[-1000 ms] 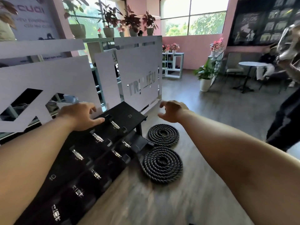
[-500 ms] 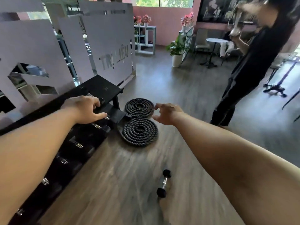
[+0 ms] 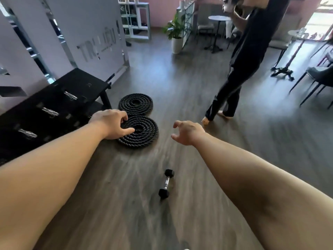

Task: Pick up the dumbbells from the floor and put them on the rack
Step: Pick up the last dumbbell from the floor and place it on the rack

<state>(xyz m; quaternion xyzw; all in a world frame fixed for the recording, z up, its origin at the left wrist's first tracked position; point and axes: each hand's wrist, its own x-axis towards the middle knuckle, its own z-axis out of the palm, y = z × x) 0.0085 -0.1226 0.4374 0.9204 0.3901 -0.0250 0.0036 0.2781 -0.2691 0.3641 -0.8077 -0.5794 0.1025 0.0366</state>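
A small black dumbbell [image 3: 166, 183] with a chrome handle lies on the wooden floor, low in the middle of the view. The black rack [image 3: 54, 103] stands at the left and holds several dumbbells with chrome handles. My left hand [image 3: 111, 124] hovers with its fingers curled and apart, beside the rack's end and over a rope coil; it holds nothing. My right hand [image 3: 188, 135] is stretched forward above the floor, fingers spread and curled, empty. Both hands are well above and beyond the floor dumbbell.
Two coiled black ropes [image 3: 138, 120] lie on the floor by the rack's end. A person in black [image 3: 239, 64] stands at the right. Frosted glass panels [image 3: 86, 33] back the rack. A potted plant [image 3: 175, 37], round tables and chairs [image 3: 319, 78] stand farther off.
The view has swung down and right, away from the rack. The floor dumbbell and the standing person came into sight. My left hand has left the rack and both hands moved out over the floor.
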